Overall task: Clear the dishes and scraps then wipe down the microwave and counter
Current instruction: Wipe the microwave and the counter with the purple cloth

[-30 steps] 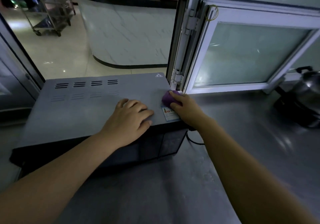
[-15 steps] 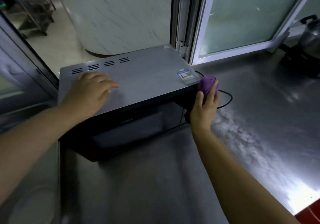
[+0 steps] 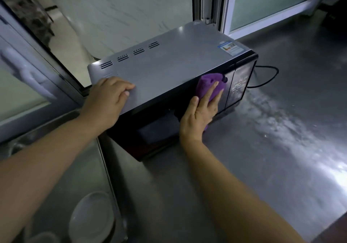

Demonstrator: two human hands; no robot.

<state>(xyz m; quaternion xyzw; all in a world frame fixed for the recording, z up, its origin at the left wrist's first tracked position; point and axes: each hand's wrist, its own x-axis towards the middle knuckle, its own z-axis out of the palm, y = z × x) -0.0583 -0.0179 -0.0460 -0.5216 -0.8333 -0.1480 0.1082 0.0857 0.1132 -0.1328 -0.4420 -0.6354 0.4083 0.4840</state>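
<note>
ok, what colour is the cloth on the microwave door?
Purple. The cloth shows clearly in the head view, pressed flat by the right hand.

A grey steel tabletop [image 3: 281, 130], streaked with pale glare on its right side, carries a black-fronted microwave [image 3: 169, 70] near its far left corner, its dark cord [image 3: 266, 77] trailing on the surface just right of it.

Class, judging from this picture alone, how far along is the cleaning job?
Done: white dishes sit in the sink. In hand: the right hand presses a purple cloth on the microwave front; the left hand steadies its top. Left: the smeared counter.
</note>
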